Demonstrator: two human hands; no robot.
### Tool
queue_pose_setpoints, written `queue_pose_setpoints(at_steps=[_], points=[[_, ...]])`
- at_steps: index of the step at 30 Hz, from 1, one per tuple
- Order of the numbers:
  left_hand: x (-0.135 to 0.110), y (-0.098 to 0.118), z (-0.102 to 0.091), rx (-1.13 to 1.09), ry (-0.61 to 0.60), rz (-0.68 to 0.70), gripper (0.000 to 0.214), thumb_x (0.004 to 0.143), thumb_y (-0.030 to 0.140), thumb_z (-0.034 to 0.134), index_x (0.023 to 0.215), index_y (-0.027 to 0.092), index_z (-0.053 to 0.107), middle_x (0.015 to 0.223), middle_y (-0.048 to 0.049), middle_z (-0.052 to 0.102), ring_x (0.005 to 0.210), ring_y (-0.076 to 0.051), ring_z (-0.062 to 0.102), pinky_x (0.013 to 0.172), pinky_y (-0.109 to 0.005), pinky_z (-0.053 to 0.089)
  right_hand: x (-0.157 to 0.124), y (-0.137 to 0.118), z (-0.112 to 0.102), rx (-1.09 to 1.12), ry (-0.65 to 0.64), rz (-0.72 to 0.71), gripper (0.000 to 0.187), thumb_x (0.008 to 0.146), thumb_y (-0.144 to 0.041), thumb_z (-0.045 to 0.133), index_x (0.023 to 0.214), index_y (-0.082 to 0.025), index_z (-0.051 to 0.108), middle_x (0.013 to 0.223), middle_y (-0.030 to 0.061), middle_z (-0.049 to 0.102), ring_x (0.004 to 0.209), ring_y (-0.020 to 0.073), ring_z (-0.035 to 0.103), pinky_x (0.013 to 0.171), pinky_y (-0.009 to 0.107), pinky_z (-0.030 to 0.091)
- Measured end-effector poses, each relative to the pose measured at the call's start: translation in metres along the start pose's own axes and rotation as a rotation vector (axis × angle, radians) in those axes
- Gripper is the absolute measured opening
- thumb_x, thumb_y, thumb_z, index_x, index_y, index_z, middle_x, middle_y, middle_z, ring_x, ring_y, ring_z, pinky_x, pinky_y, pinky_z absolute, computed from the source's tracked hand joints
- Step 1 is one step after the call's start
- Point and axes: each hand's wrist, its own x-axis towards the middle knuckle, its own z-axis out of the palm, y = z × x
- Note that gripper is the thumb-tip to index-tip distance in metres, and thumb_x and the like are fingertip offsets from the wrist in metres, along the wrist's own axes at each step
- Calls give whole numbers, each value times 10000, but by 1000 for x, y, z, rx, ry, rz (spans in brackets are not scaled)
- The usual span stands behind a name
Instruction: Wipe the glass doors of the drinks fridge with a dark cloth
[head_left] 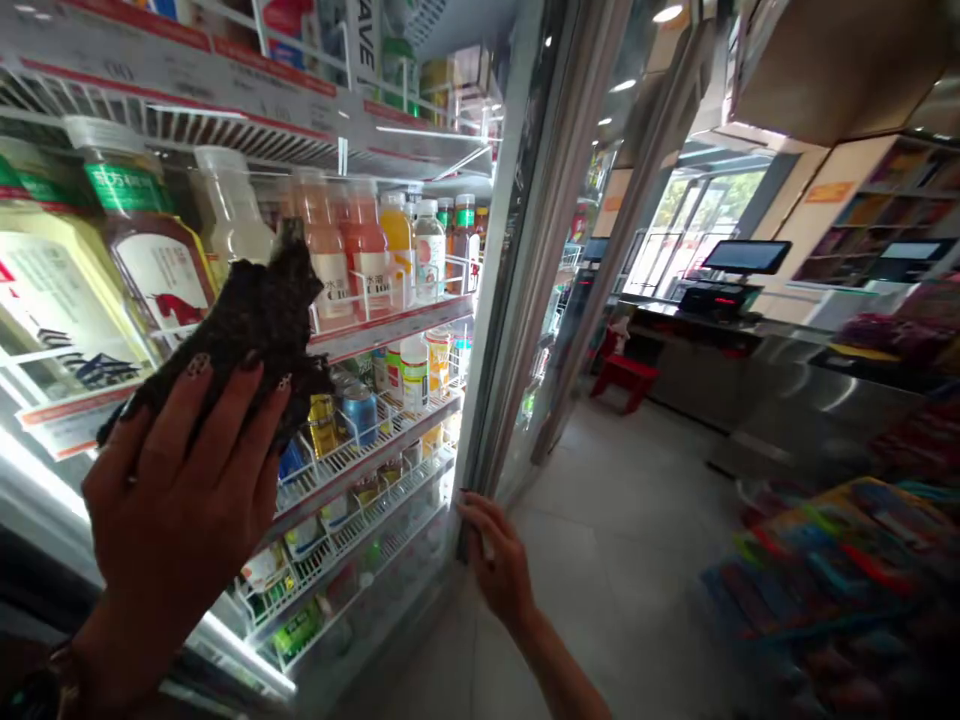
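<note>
My left hand [191, 470] presses its fingers over a dark, crumpled cloth [247, 330], held up before the bottles in a lit drinks fridge. Behind the cloth, a tea bottle [146, 220] with a green cap band shows in part, and pink and orange drink bottles [367, 250] stand to its right. At the right, the fingers of my right hand [496, 560] are curled round the edge of the fridge door [487, 440], which stands open. The inner side of that grip is hidden.
Wire shelves [390, 330] hold several bottles and cans. Grey floor [592, 540] stretches past the door. A red stool [626, 375] stands by the counter [675, 390] with a screen [748, 256]. Blurred colourful goods [832, 560] are piled at the lower right.
</note>
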Motion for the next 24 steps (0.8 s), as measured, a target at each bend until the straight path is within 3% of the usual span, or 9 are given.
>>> queue_pose_setpoints(at_steps=[4,8,13,16,19,24], points=[[-2,0,1,-6,-14,-8,733,940,267,670,1605,287,363,1673,31,332,1613,-185,207,1336,-404,148,-45,29,-35,-126,16,129,311,992,-191,509,1196,-268,730,1250,97,748,1166,243,733,982,414,636],[-2,1,-1,-27,-23,-12,720,948,263,652,1606,282,361,1679,32,324,1611,-202,221,1325,-442,182,-110,56,-74,-249,-40,305,318,1001,-276,504,1229,-266,725,1318,112,722,1161,260,739,908,402,667],[-1,2,-4,-87,-52,-41,794,904,255,689,1606,365,335,1683,62,313,1591,-297,276,1297,-600,235,-198,71,-110,-385,-87,382,328,976,-338,502,1201,-303,739,1256,92,757,1085,285,772,852,429,688],[0,2,-6,-158,-99,-65,828,885,256,695,1607,390,315,1699,77,277,1583,-363,272,1267,-687,258,-242,67,-115,-407,-115,404,328,962,-328,515,1205,-346,735,1240,64,767,1043,278,787,779,396,702],[1,2,-7,-173,-109,-62,864,854,250,723,1603,397,318,1702,92,269,1579,-385,269,1261,-696,270,-273,59,-106,-372,-158,422,347,954,-309,523,1225,-370,731,1237,48,771,1039,268,790,761,363,704],[0,2,-6,-137,-84,-42,805,894,283,693,1601,395,324,1695,98,282,1582,-341,281,1278,-641,256,-281,48,-85,-293,-201,415,360,958,-291,509,1220,-381,740,1241,49,769,1057,273,786,819,388,702]])
